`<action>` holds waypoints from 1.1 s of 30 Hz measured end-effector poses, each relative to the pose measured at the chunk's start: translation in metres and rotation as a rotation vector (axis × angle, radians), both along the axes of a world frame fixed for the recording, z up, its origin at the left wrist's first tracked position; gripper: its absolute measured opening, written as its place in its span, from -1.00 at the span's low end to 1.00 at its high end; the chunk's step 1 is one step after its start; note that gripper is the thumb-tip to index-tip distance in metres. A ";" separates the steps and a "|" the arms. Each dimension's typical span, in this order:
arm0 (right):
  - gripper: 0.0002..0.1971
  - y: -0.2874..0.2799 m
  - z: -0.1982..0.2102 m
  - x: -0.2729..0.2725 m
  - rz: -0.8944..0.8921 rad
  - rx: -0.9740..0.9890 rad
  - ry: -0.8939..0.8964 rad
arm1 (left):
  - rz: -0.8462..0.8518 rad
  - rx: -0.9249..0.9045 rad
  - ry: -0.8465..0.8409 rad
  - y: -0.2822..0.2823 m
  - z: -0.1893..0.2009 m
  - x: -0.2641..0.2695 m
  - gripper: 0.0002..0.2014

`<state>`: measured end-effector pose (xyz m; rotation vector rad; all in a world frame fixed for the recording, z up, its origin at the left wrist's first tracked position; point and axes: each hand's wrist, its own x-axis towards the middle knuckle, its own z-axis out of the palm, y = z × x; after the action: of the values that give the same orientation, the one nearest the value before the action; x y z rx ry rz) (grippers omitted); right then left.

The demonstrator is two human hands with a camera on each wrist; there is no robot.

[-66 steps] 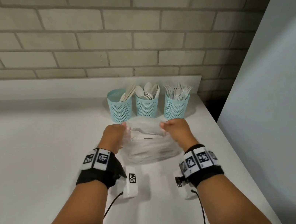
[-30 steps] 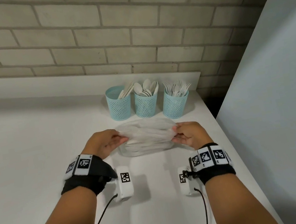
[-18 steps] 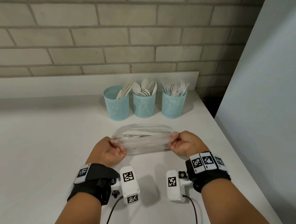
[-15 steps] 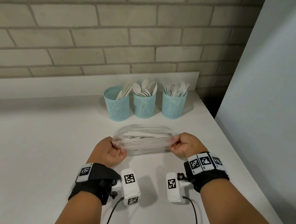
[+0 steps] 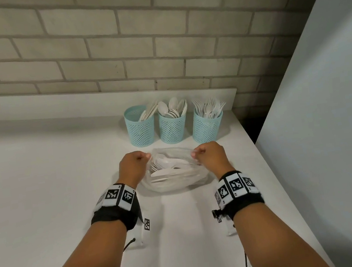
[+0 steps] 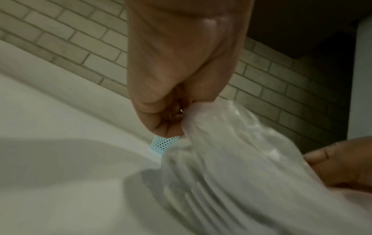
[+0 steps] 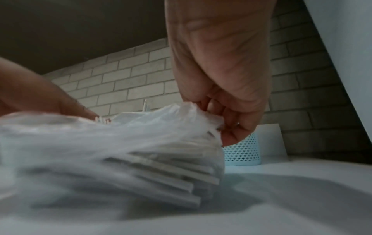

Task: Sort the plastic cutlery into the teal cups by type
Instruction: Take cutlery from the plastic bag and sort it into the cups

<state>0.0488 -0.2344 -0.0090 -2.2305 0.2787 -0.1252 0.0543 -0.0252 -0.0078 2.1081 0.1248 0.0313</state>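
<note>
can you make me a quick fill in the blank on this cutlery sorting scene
1. Both hands pinch the clear ____ of mixed cutlery on the white counter.
2. The right teal cup holds ____.
3. The middle teal cup holds ____.
4. The number of teal cups by the brick wall is ____.

Missing words: bag; forks; spoons; three

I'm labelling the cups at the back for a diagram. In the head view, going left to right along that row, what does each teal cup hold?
Knife cup → spoon cup → fork cup. The left cup's flat pieces look like knives, though they are small.
</note>
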 end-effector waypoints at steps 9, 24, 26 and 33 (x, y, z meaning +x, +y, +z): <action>-0.80 -0.008 -0.005 0.006 -0.170 0.327 0.212 | 0.065 -0.558 0.281 -0.002 -0.003 -0.001 -0.80; -0.70 0.058 0.029 -0.011 0.510 -0.559 0.303 | -0.132 -0.314 0.106 -0.004 0.018 -0.020 -0.69; -0.68 0.061 0.028 -0.011 0.566 -0.639 0.370 | -0.139 -0.304 0.099 -0.005 0.019 -0.022 -0.68; -0.63 0.055 0.040 -0.009 0.704 -0.808 0.556 | -0.134 -0.306 0.083 -0.004 0.019 -0.028 -0.70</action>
<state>0.0398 -0.1790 0.0313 -2.9799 -0.3472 0.9176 0.0260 -0.0295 0.0111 1.8077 0.0344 -0.1470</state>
